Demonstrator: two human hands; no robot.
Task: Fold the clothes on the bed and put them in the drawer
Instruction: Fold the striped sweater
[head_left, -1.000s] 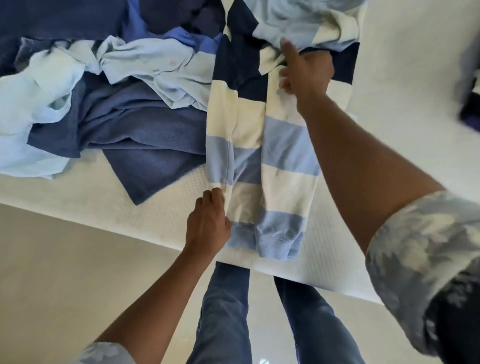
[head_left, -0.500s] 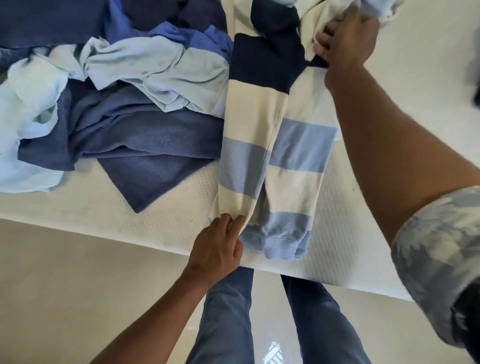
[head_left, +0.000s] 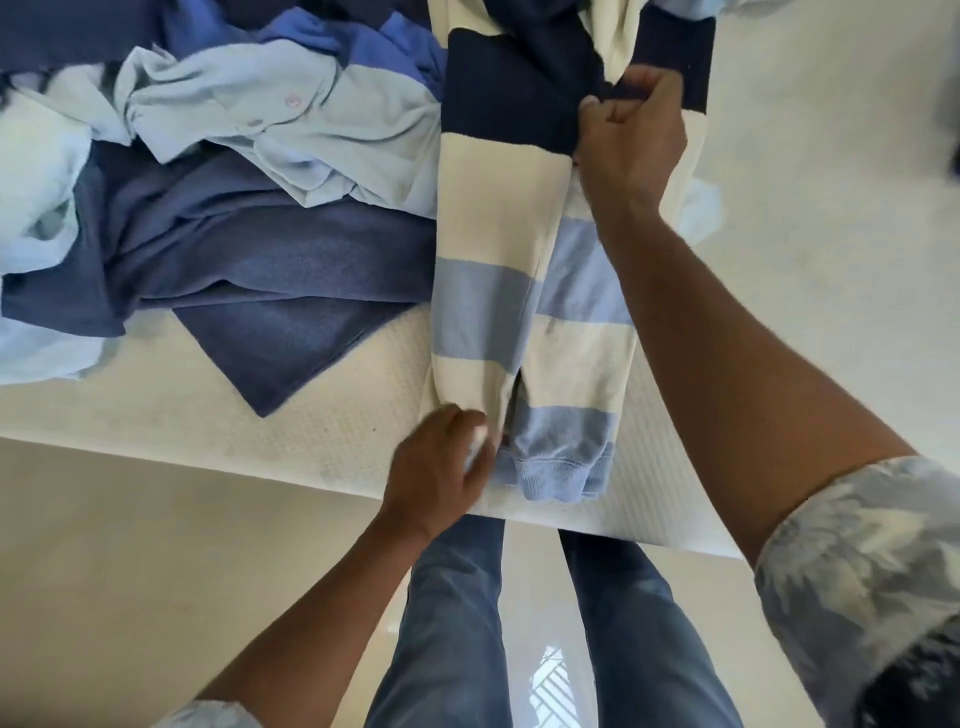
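A striped shirt (head_left: 488, 306) in cream, light blue and navy bands lies folded lengthwise on the white bed (head_left: 322, 436), its hem at the near edge. My left hand (head_left: 441, 462) grips the cream bottom corner of the shirt's left half. My right hand (head_left: 631, 130) is curled round a bunch of the navy band farther up the shirt. The top of the shirt runs out of view.
A heap of other clothes fills the left of the bed: a pale blue shirt (head_left: 291, 114), a dark blue garment (head_left: 270, 280) and a light blue one (head_left: 36, 171). My legs (head_left: 457, 623) in jeans stand against the bed's near edge, over a beige floor (head_left: 156, 571).
My right hand has come back toward me along the shirt and closed on the navy band. My left hand stays at the bottom corner; the left half now lies straighter.
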